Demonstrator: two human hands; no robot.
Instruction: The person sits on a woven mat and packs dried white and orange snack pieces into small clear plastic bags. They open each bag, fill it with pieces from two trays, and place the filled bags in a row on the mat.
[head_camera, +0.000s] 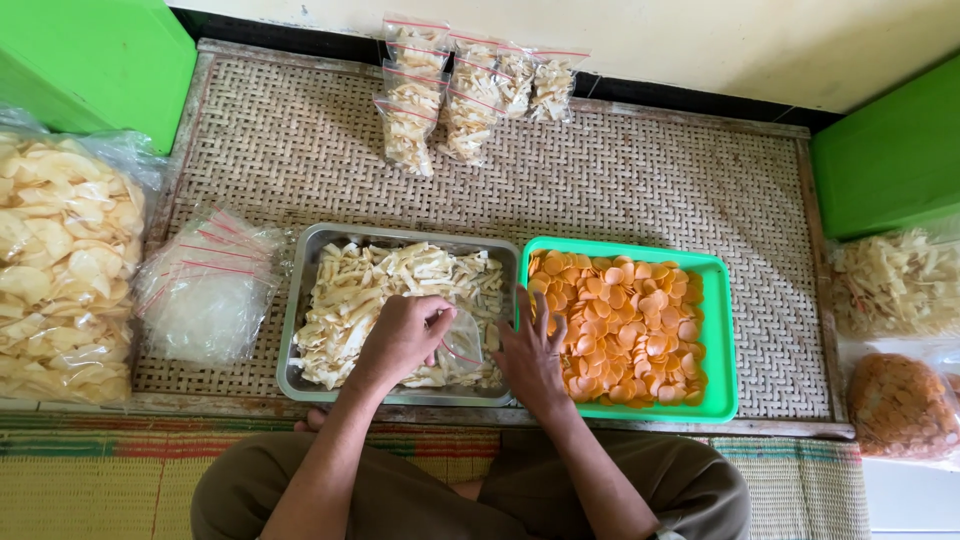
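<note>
Bag (462, 340), small and clear, held open over steel tray (300, 300) at lower centre. Left hand (405, 335) clenched around chips (400, 280), right hand (530, 355) fingers pinching bag edge. Filling step; next, feeding chips through bag mouth.

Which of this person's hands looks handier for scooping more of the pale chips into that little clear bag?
Probably the left hand: it sits over the pale chips in the metal tray, at the small clear bag. The right hand steadies the bag at the tray's edge, beside the green tray.

Filled clear zip bags (470, 85) lie at the mat's far edge, empty ones (205, 290) stacked left of the metal tray (300, 300).
</note>
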